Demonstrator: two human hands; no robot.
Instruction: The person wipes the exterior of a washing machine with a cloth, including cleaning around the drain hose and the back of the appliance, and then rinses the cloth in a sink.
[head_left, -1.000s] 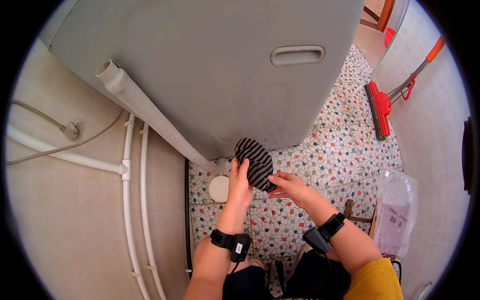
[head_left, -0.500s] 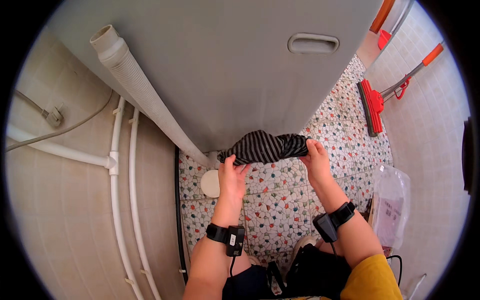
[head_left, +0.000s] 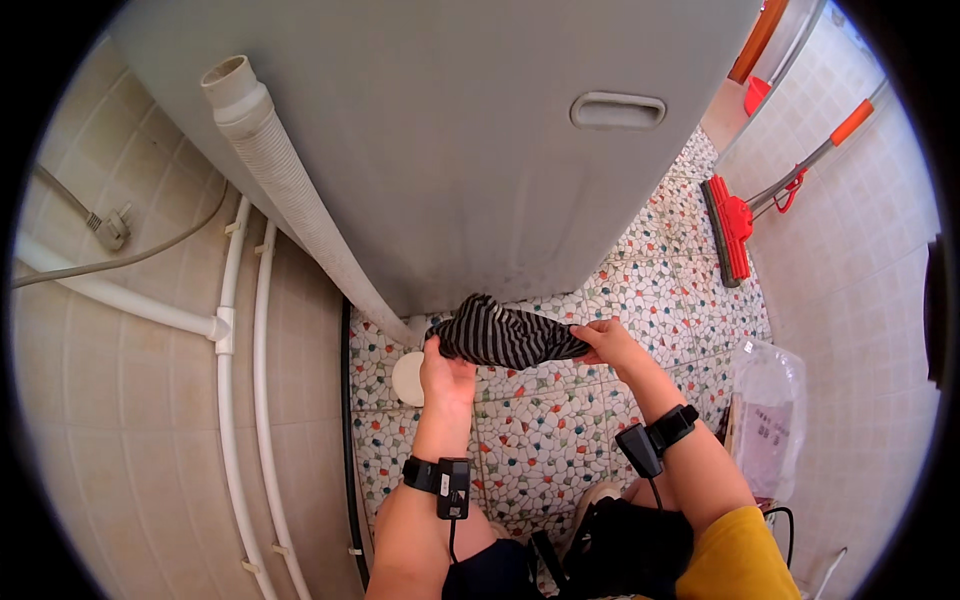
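Observation:
A small black-and-grey striped cloth hangs between my two hands above the tiled floor. It is bunched up and tube-like; whether it is a sock or some other garment I cannot tell. My left hand grips its left end between thumb and fingers, palm partly turned up. At the opposite end my right hand pinches the narrower, gathered part. Each wrist wears a black strap with a small box.
A large grey appliance with a recessed handle rises ahead. Beside it leans a ribbed white hose; white pipes run along the left wall. A round white disc lies on the floor. Rightward are a red mop and a clear plastic bag.
Both hands have come down and slightly left with the striped cloth. Its middle has bunched up differently, and the right hand has turned inward. The view has shifted a little.

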